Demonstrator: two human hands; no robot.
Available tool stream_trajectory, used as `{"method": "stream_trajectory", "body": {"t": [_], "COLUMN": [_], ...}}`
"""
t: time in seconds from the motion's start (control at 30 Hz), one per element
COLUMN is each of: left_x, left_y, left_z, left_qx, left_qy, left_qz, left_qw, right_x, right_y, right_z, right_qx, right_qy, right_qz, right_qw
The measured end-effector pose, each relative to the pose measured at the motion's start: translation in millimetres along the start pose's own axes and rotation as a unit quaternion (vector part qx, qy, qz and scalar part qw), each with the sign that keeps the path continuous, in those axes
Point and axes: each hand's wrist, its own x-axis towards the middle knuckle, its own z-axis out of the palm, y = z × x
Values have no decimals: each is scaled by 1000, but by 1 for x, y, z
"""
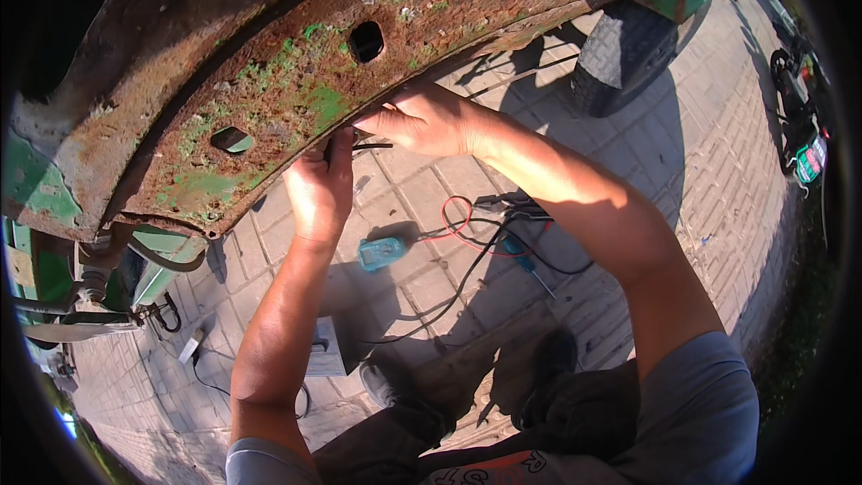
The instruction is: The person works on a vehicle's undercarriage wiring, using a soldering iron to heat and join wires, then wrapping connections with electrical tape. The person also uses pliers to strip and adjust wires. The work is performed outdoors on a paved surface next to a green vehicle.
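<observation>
Above me curves a rusty metal beam (269,94) with flaking green paint and two holes. Both my hands reach up to its lower edge. My left hand (319,193) is closed at the edge, its thumb upward and its other fingers mostly hidden behind the metal. A thin black piece (373,145), perhaps a cable end, sticks out beside that thumb toward the right. Close beside it, my right hand (422,121) has its fingers bent and pressed together under the edge; its fingertips are hidden, so what they hold cannot be made out.
On the paving below lie a small teal device (382,253), tangled red and black cables (467,224) and a blue-handled screwdriver (530,265). A grey box (326,350) stands by my left forearm. A tyre (620,58) is at the far right; green machine parts (157,260) are at the left.
</observation>
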Motion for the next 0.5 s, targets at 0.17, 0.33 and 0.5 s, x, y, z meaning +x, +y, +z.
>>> {"method": "stream_trajectory", "body": {"t": [0.17, 0.33, 0.5], "left_x": [-8, -11, -6], "left_y": [10, 19, 28], "left_z": [9, 8, -5], "left_qx": [74, 28, -29], "left_qy": [-26, -17, -27], "left_qz": [-49, -78, -151], "left_qw": [996, 996, 988], "right_x": [11, 28, 13], "right_y": [21, 35, 30], "right_z": [23, 32, 25], "right_qx": [-89, -76, -166], "right_qy": [169, 182, 125], "right_qz": [62, 177, 103], "right_qw": [980, 964, 973]}}
